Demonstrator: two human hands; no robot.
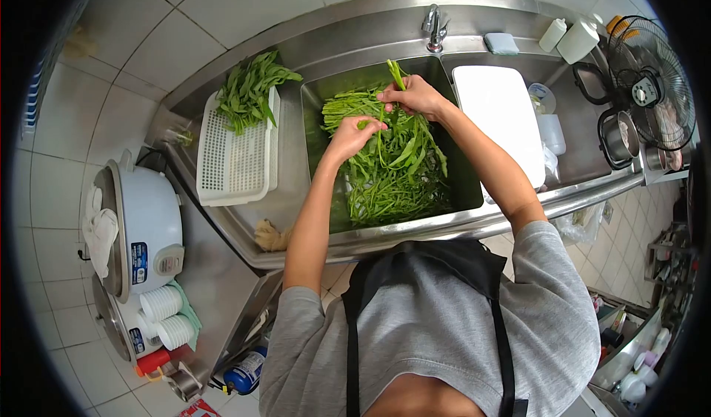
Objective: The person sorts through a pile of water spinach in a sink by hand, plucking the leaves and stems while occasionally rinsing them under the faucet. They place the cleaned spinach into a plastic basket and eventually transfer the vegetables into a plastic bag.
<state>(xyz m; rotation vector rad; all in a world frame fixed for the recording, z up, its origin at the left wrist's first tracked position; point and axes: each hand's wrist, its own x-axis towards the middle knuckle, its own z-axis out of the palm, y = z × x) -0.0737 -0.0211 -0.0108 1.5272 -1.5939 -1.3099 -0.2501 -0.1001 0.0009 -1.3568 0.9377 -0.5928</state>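
Over the sink basin (466, 180), both my hands work on leafy greens that look like water spinach. My right hand (416, 97) is closed around a few green stems (396, 75) that stick up past the fingers. Just left of it and lower, my left hand (355, 137) pinches part of the greens, its fingertips close to the right hand's. Under both hands, a heap of cut stems and leaves (392, 195) fills the basin. More leafy greens (252, 91) lie across the far end of a white perforated basket (233, 161) on the left drainboard.
A white board (498, 121) covers part of the right-hand basin. The faucet (435, 28) rises behind the sink; a sponge (501, 44) and white bottles (578, 41) stand right of it. A fan (652, 84) is far right. Left stands a large rice cooker (152, 217).
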